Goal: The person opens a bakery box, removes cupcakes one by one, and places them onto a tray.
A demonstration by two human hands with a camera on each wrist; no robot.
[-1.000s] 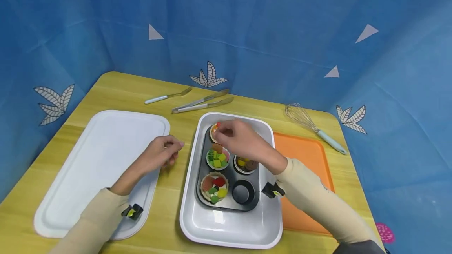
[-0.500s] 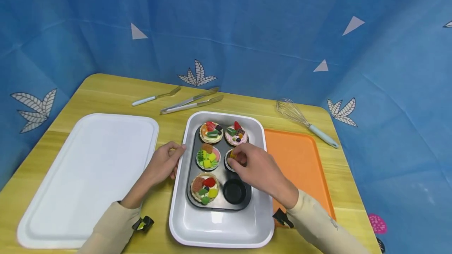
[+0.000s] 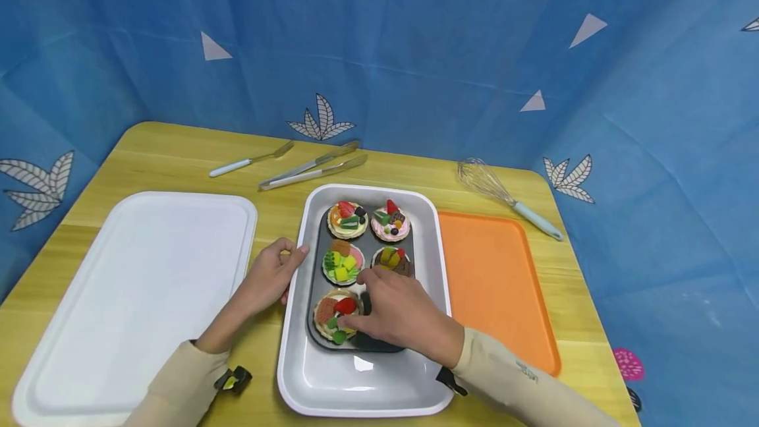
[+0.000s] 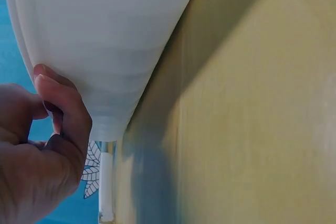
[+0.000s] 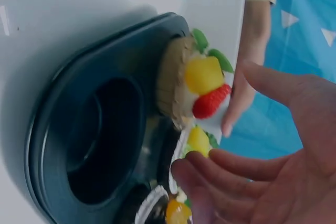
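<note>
My left hand (image 3: pixel 269 275) holds the left rim of a deep white tray (image 3: pixel 362 391), thumb above and curled fingers (image 4: pixel 68 100) against the outer wall. Inside the tray lies a dark muffin pan (image 3: pixel 317 279) with several toy fruit tarts in its cups. My right hand (image 3: pixel 409 315) is over the pan's near end, thumb and fingers spread around a tart (image 3: pixel 325 312) topped with a strawberry, a yellow cube and green pieces. In the right wrist view, a gap shows between those fingers and the tart (image 5: pixel 176 80). One near cup (image 5: pixel 84 145) holds no tart; the hand hides it in the head view.
A flat white tray (image 3: pixel 148 295) lies at the left, an orange tray (image 3: pixel 492 275) at the right. Behind them are a fork (image 3: pixel 249 160), tongs (image 3: pixel 314 167) and a whisk (image 3: pixel 504 196). A blue cloth (image 3: pixel 379 31) hangs behind the table.
My right hand has gone from the far tarts past the middle right tart to the near left tart. The left hand has moved right and taken hold of the deep tray's rim.
</note>
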